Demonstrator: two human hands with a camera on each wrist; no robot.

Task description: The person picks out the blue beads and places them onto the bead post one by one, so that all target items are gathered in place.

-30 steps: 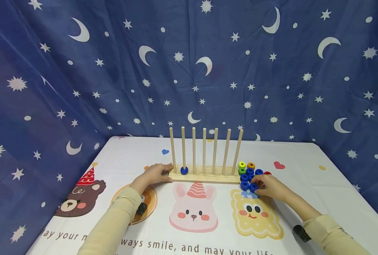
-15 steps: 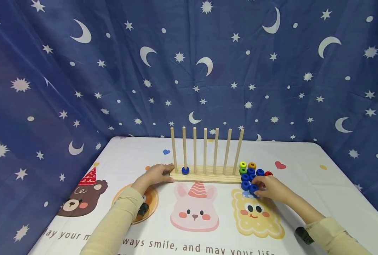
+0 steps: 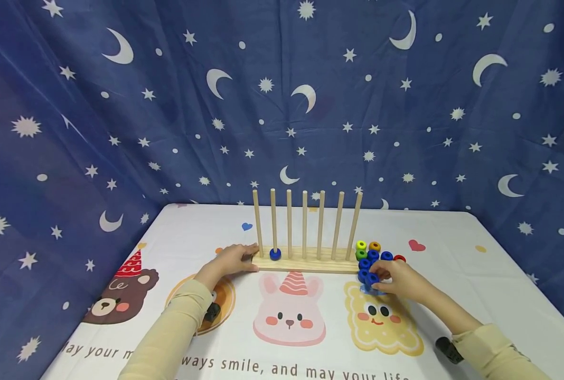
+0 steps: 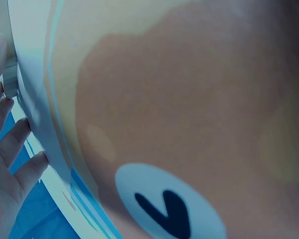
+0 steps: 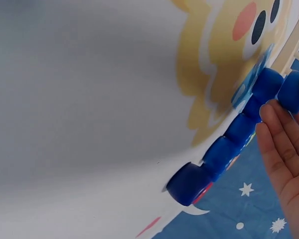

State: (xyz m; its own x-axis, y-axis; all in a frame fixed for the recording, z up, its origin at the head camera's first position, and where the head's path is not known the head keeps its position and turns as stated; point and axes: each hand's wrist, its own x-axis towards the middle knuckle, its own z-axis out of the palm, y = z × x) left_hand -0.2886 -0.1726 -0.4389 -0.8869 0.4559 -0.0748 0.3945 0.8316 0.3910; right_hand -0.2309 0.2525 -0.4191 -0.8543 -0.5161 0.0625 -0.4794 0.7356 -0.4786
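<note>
Behind everything we see a blue curtain (image 3: pixel 263 142) with white moons and stars, and before it the white tabletop (image 3: pixel 493 274). On the tabletop stands the wooden stand (image 3: pixel 306 263) with its seven upright pegs (image 3: pixel 304 227). Its left end is with the left hand (image 3: pixel 232 259), whose grip pinches the wood between thumb and fingers; we make out no shift there since half a second ago, so we judge that the stand is being kept steady. The change lies with the right hand (image 3: pixel 403 279), just beside the stand's right end: its grip, pinching one ring between thumb and fingertips, has moved slightly towards the stand. Around it on the tabletop sit the loose rings: a yellow ring (image 3: pixel 360 247), a green ring (image 3: pixel 360 255), an orange ring (image 3: pixel 374 247), a red ring (image 3: pixel 399 258) and several blue ones. The only ring we see on a peg is the threaded blue ring (image 3: pixel 275 255), low on the second from the left. As for the held blue ring (image 5: pixel 291 92), it now overlaps its nearest blue neighbour (image 3: pixel 363 276) in the head view, and from the right wrist it looks raised out of the row, which we take to mean that picking it up is under way; whether the two touch, we cannot tell.
</note>
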